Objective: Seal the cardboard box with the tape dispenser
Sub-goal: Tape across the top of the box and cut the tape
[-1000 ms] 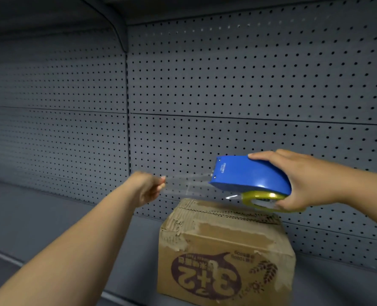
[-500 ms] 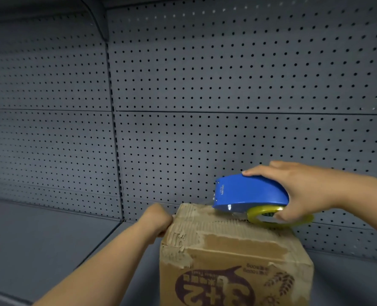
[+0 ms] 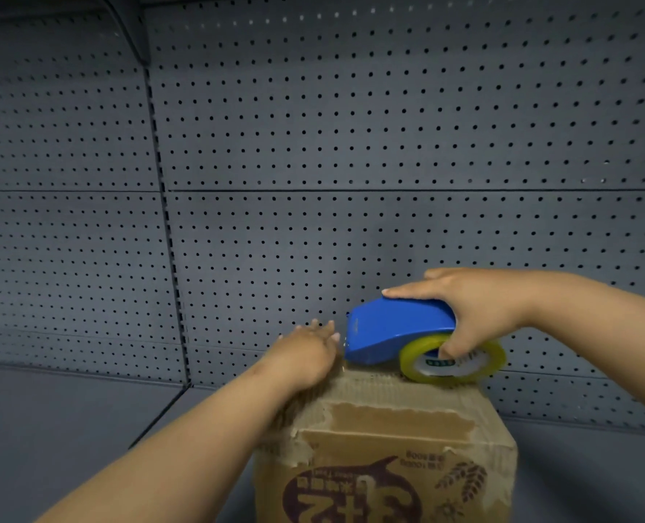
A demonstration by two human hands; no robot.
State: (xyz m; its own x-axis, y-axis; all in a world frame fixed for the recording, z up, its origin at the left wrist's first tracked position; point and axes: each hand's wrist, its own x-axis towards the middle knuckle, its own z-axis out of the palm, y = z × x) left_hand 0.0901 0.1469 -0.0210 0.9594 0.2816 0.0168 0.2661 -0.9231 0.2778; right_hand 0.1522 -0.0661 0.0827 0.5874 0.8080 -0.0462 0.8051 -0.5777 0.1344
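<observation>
The box [image 3: 385, 447] sits nearest on the shelf [image 3: 49, 428]. On its top left, the left hand [image 3: 305, 356] lies flat, fingers spread. On its top right, the right hand [image 3: 479, 311] grips the dispenser [image 3: 396, 330]. Pegboard [image 3: 351, 145] stands behind the box.

A grey metal shelf [image 3: 68, 417] carries a single cardboard box [image 3: 385, 458], which stands directly on the surface toward its right side, close to the back edge where the perforated back panel [image 3: 351, 145] rises. The box's printed front, its lettering upside down, faces the front edge; its top layer of paper is torn and ragged.
</observation>
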